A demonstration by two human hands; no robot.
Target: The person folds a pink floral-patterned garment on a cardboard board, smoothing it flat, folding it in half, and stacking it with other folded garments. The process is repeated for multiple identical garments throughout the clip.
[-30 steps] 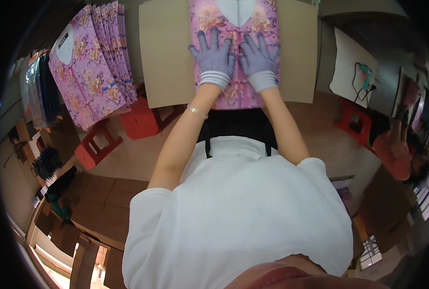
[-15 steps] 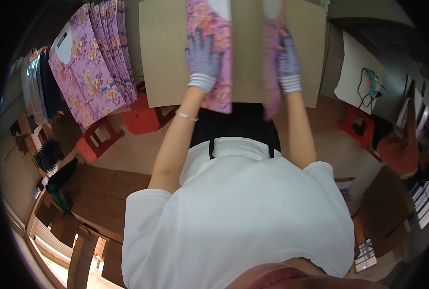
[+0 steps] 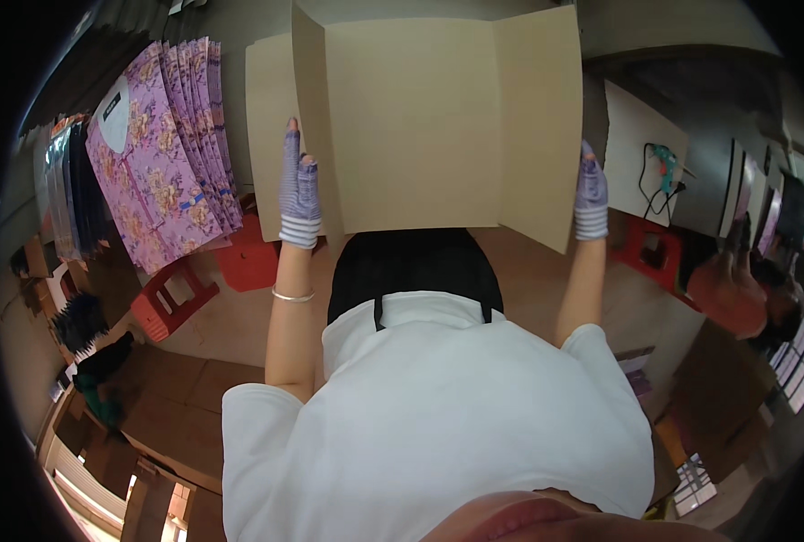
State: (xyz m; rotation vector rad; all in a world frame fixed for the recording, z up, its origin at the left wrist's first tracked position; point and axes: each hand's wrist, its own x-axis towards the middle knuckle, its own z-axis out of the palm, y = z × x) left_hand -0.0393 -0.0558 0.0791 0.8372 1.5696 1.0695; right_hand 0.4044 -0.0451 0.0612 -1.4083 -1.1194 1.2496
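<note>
Both arms are raised and extended forward. The gloved left hand (image 3: 299, 194) and gloved right hand (image 3: 591, 194) each pinch one side flap of the folded cardboard sheet (image 3: 438, 126), held upright before the person.

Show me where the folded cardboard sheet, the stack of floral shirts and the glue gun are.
folded cardboard sheet (image 3: 416, 126), head view, middle panel.
stack of floral shirts (image 3: 163, 185), head view, front of the top shirt.
glue gun (image 3: 665, 164), head view, its teal body.

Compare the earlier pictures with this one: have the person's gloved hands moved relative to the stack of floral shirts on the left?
Yes. The left hand and right hand have spread apart to the cardboard sheet's side edges, the left nearer the stack of floral shirts.
</note>
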